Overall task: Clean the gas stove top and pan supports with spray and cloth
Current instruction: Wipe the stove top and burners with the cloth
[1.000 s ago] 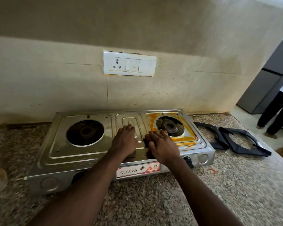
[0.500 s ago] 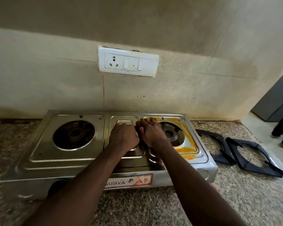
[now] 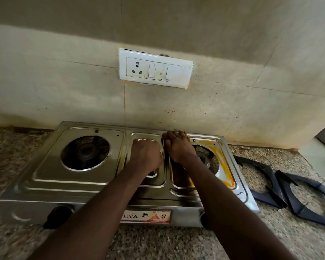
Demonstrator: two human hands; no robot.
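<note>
On the gas stove (image 3: 51, 184), the left hand (image 3: 146, 156) rests mid-panel, fingers tucked under, contents hidden; the right hand (image 3: 178, 147), just beside, reaches the rear rim, grasp unclear. Pan supports (image 3: 279, 184) lie right of the stove, nearer the right hand.

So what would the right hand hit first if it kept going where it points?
Likely the tiled wall just behind the gas stove; the right hand lies at its back rim.
</note>
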